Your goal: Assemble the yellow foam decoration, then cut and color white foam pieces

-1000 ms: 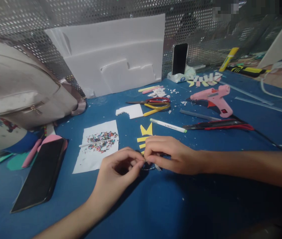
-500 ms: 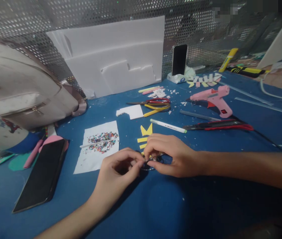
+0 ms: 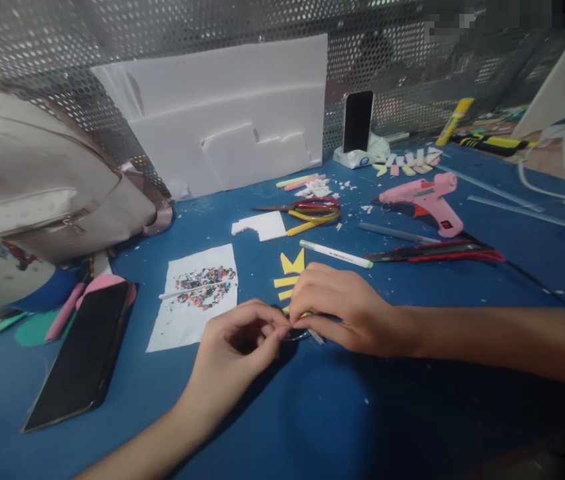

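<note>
My left hand (image 3: 242,343) is closed in a pinch, its fingertips on the edge of a thin shiny ring (image 3: 296,335) low over the blue table. My right hand (image 3: 345,310) is pinched against the left fingertips; what lies between its fingers is hidden. A small pale strip (image 3: 316,336) shows below the right thumb. Just beyond the hands lie a yellow crown-shaped cutout (image 3: 292,261) and yellow strips (image 3: 286,282), partly covered by the right hand. Left of them, a white paper (image 3: 162,333) holds colourful glitter flakes (image 3: 207,287) and a thin white stick (image 3: 182,292).
Beyond the hands are a green-tipped marker (image 3: 336,253), scissors (image 3: 312,212), a white foam piece (image 3: 270,227), a red-handled cutter (image 3: 442,251) and a pink glue gun (image 3: 425,200). A black phone (image 3: 80,353) and a pale backpack (image 3: 47,180) are at left. White board (image 3: 232,113) stands behind.
My right hand's fingers have shifted slightly and drawn closer to the left fingertips. The pale strip now shows below the right thumb. The left hand is almost still.
</note>
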Demonstrator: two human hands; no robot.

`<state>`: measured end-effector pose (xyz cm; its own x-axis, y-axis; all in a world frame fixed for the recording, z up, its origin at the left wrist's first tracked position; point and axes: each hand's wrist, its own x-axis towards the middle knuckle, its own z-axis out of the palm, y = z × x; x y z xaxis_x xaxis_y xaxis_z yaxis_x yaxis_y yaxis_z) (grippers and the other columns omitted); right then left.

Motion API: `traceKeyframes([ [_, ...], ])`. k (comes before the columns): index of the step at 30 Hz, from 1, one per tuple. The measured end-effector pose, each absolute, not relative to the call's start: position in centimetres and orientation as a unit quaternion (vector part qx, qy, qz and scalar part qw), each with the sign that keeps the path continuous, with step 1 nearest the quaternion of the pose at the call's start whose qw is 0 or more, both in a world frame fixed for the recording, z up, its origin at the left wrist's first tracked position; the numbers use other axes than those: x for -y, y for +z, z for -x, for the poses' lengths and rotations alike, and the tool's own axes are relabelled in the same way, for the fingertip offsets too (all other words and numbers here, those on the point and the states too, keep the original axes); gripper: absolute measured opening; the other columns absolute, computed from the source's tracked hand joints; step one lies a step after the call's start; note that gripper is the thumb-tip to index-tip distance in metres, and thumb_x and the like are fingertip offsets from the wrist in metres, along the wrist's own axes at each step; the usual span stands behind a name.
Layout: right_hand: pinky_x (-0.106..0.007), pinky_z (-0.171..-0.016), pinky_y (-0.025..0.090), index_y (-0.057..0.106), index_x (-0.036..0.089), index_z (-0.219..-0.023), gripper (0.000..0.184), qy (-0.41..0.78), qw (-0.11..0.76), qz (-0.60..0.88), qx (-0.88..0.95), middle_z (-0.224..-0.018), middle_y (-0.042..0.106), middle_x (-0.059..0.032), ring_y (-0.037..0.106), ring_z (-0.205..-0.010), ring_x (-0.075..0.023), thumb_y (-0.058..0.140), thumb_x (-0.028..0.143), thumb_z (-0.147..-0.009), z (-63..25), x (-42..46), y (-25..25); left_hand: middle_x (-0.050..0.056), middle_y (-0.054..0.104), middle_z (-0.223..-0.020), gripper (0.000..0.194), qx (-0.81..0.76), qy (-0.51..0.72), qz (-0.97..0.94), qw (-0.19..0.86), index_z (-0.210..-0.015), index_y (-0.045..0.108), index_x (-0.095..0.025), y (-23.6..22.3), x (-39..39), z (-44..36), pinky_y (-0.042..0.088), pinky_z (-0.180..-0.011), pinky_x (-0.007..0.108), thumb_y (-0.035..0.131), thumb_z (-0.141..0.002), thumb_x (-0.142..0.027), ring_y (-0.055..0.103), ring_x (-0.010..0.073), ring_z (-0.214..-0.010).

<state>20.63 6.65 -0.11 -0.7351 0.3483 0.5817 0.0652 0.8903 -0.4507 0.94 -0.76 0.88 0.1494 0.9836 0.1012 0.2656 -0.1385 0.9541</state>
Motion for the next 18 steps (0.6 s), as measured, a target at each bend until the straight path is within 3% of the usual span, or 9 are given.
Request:
traceKeyframes([
  [13,-0.03,-0.077,0.038,0.06,0.018,-0.094,0.014,0.162,0.34,0.078,0.923,-0.09,0.067,-0.0032,0.048,-0.081,-0.0159,0.047,0.013,-0.097,-20.5,-6.71,-0.18,0.001,0.064,-0.073,0.007,-0.502,0.4,-0.636,0.429,-0.08,0.07,-0.019,0.29,0.77,-0.91,0.043,-0.054,0.019,0.065,-0.084,-0.022,0.056,0.0099,-0.062],
  [18,-0.03,-0.078,0.041,0.059,0.016,-0.093,0.014,0.207,0.329,0.103,0.916,-0.089,0.064,-0.0054,0.052,-0.084,-0.0162,0.048,0.022,-0.099,-20.5,-6.8,-0.08,0.0,0.062,-0.07,0.008,-0.502,0.408,-0.636,0.42,-0.078,0.069,-0.019,0.53,0.83,-0.91,0.041,-0.051,0.018,0.064,-0.084,-0.022,0.053,0.0082,-0.057],
])
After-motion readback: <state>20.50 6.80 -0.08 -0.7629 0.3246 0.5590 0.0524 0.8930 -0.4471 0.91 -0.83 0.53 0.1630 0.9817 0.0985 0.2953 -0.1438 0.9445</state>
